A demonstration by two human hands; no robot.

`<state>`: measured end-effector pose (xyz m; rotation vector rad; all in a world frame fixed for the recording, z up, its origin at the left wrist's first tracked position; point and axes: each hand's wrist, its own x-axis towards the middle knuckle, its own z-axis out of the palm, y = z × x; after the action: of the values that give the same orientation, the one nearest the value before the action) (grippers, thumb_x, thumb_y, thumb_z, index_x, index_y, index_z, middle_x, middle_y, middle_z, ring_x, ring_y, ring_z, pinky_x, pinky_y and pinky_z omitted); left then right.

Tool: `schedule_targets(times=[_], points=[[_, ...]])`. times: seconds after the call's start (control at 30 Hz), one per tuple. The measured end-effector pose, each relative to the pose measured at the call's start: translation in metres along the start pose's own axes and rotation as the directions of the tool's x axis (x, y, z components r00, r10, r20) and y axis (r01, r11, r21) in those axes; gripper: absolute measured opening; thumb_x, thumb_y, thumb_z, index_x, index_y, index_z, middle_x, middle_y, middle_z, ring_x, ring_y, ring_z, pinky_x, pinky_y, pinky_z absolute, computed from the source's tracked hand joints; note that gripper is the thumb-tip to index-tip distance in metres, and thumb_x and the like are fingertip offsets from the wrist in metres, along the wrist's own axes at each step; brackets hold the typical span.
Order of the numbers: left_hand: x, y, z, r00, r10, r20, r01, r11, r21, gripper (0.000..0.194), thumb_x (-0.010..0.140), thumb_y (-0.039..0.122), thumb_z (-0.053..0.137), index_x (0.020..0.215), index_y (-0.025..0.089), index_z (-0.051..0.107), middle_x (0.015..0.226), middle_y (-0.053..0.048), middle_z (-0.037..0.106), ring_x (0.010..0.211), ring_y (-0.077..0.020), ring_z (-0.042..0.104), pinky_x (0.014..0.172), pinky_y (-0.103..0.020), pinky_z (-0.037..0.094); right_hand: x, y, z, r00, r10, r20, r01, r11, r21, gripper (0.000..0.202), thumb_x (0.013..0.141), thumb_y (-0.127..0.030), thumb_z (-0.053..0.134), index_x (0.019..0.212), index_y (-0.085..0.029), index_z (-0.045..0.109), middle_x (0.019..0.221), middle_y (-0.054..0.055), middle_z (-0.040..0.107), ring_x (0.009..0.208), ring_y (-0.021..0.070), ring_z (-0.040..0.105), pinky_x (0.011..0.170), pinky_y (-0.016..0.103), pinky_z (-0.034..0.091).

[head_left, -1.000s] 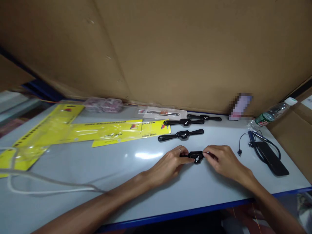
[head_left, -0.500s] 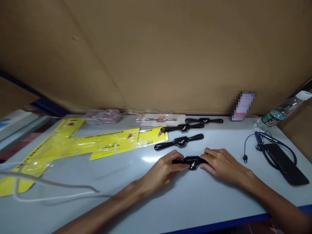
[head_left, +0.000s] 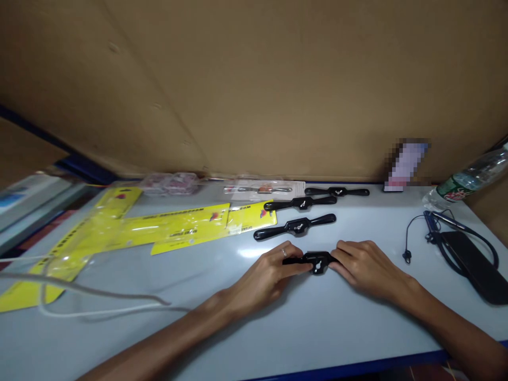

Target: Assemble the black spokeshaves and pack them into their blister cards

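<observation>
A black spokeshave (head_left: pixel 318 262) is held low over the grey tabletop (head_left: pixel 254 317), its middle body showing between my hands. My left hand (head_left: pixel 278 269) is closed around its left handle, with the thumb against the body. The fingers of my right hand (head_left: pixel 359 264) pinch the right handle. Just beyond lies another black spokeshave (head_left: pixel 296 227). Behind that one is a further spokeshave (head_left: pixel 300 203), its left end over a yellow card, and a third loose spokeshave (head_left: pixel 337 192) rests near the back wall.
Yellow blister cards (head_left: pixel 190 227) overlap across the left side. A clear pack (head_left: pixel 262 189) and a plastic box (head_left: pixel 170 183) stand at the back. White cable loops (head_left: pixel 103 313) lie front left. On the right are a propped phone (head_left: pixel 407 165), bottle (head_left: pixel 456 188), neckband earphones (head_left: pixel 464 225) and black phone (head_left: pixel 474 264).
The view has shifted slightly, moving most things a little rightward in the frame. Both hands keep hold of the same spokeshave, whose body looks slightly turned.
</observation>
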<state>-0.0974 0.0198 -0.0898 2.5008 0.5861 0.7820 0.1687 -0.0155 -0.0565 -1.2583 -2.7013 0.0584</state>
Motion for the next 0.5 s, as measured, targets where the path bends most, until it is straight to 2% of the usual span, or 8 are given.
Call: schedule_targets(times=[0.1,0.27,0.37,0.5], points=[[0.0,0.0,0.0,1.0,-0.009,0.011,0.009,1.0,0.019,0.051,0.084,-0.004,0.049,0.12,0.024,0.072,0.106,-0.008,0.068,0.093,-0.0192,0.062,0.073,-0.032,0.057,-0.002,-0.002,-0.001,0.999,-0.007,-0.051,0.007,1.0,-0.006,0.019,0.102,-0.026,0.053,0.093,-0.016,0.066,0.088,0.003,0.066,0.065,0.0158,0.059,0.058,0.031,0.039],[-0.001,0.002,-0.001,0.998,-0.036,0.051,0.034,0.999,0.038,0.058,0.078,-0.007,0.049,0.122,0.024,0.071,0.106,-0.008,0.068,0.095,-0.0209,0.062,0.074,-0.033,0.057,-0.003,-0.014,0.002,0.963,-0.076,-0.258,0.08,0.997,0.003,0.021,0.104,-0.025,0.049,0.111,-0.014,0.066,0.088,0.005,0.065,0.068,0.0163,0.062,0.059,0.031,0.044],[-0.001,0.003,-0.002,0.997,-0.042,0.058,0.039,0.998,0.053,0.062,0.074,-0.009,0.048,0.122,0.023,0.071,0.108,-0.008,0.068,0.096,-0.0209,0.062,0.075,-0.033,0.058,0.0,-0.021,0.007,0.96,-0.081,-0.269,0.083,0.997,-0.003,0.024,0.104,-0.027,0.05,0.117,-0.012,0.064,0.09,0.006,0.067,0.071,0.0171,0.063,0.06,0.031,0.046],[0.0,0.004,-0.003,0.998,-0.033,0.051,0.031,0.998,0.049,0.063,0.071,-0.01,0.049,0.12,0.023,0.071,0.105,-0.006,0.068,0.094,-0.02,0.062,0.074,-0.031,0.057,0.002,-0.024,0.012,0.965,-0.052,-0.257,0.058,0.998,0.016,0.022,0.104,-0.027,0.049,0.105,-0.015,0.067,0.085,0.003,0.065,0.067,0.0165,0.061,0.058,0.032,0.043]])
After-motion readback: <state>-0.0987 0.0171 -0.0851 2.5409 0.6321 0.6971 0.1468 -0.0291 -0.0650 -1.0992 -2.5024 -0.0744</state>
